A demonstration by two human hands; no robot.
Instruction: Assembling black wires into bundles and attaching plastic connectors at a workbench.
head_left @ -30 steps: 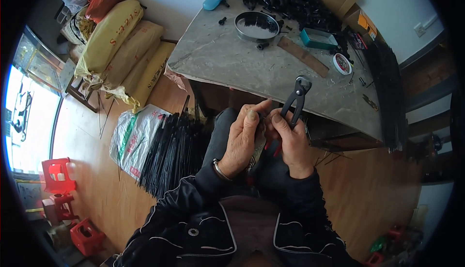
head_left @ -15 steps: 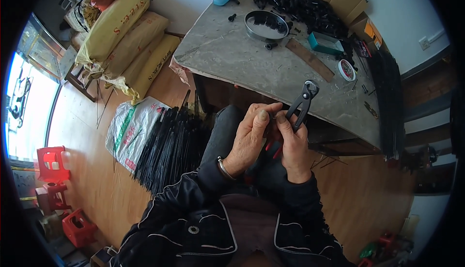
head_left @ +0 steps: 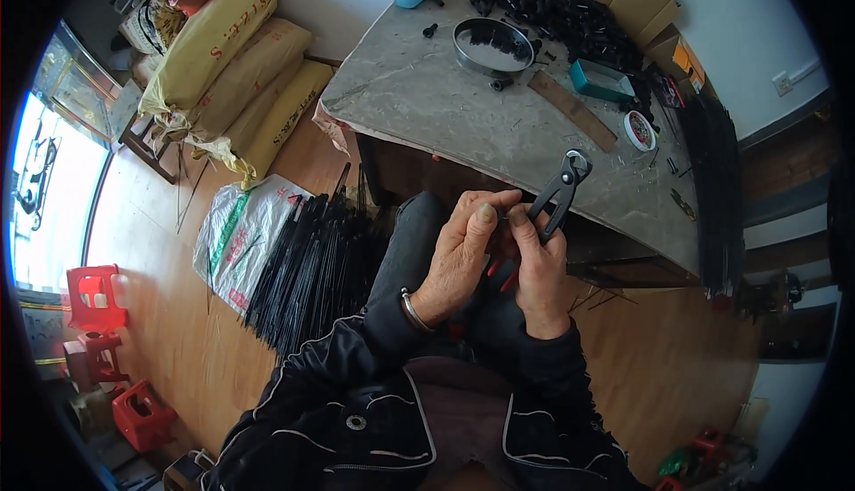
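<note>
Over my lap, both hands are close together. My left hand (head_left: 459, 255) is closed, its thumb against the bent index finger; a small dark thing may be pinched there, but the fingers hide it. My right hand (head_left: 538, 282) grips a pair of black end-cutting pincers (head_left: 561, 190), whose jaws point up and away toward the table's front edge. The right thumb lies near the left fingertips. Red, handle-like pieces (head_left: 505, 275) show below, between the hands; I cannot tell whether they belong to the pincers.
On the grey table (head_left: 401, 90) are a round metal tray (head_left: 494, 64), a heap of black parts (head_left: 570, 15), a teal box (head_left: 601, 81), a flat brown strip (head_left: 570, 110) and a small white tub (head_left: 639, 130). Black rods (head_left: 307, 268) lie left of my knee. Sacks (head_left: 223, 37) are stacked behind them.
The pincers have tilted slightly to the right. My hands stay almost in the same place.
</note>
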